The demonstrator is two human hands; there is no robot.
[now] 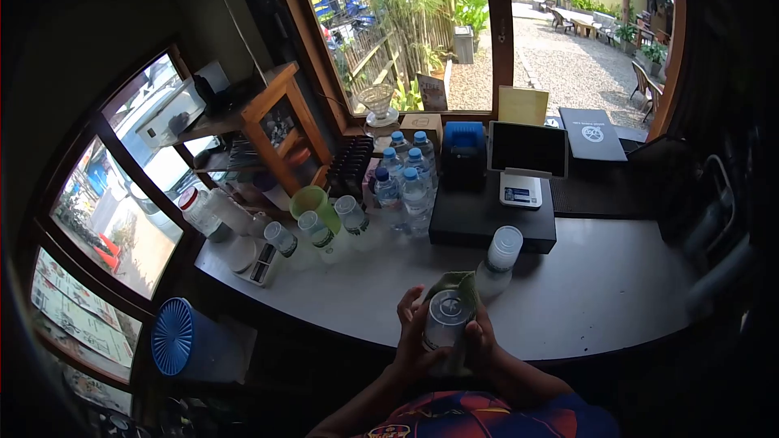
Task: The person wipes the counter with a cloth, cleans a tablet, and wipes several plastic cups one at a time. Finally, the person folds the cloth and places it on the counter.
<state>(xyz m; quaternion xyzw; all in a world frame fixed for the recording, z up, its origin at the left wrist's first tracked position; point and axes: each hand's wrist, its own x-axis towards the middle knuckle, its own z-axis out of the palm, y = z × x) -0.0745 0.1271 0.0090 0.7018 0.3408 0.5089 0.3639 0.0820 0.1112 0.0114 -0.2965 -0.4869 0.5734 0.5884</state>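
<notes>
A clear plastic cup (447,320), its round base facing up, is between my two hands in front of my chest. My left hand (415,332) is closed around the cup's left side, with some fingers lifted off. On the other side, my right hand (482,338) presses a green cloth (456,282) against the cup; the cloth drapes behind it. Just beyond my right hand stands a stack of clear plastic cups (498,264), also base up. Three more upturned cups with dark labels, including one in the middle (316,229), stand farther left on the grey counter (600,292).
Several blue-capped water bottles (412,186) stand by a green container (312,204). A black cash drawer (491,223) carries a tablet (527,148) and a card reader (519,193). A scale (260,266) sits at the left edge; a blue-lidded bin (174,337) is below.
</notes>
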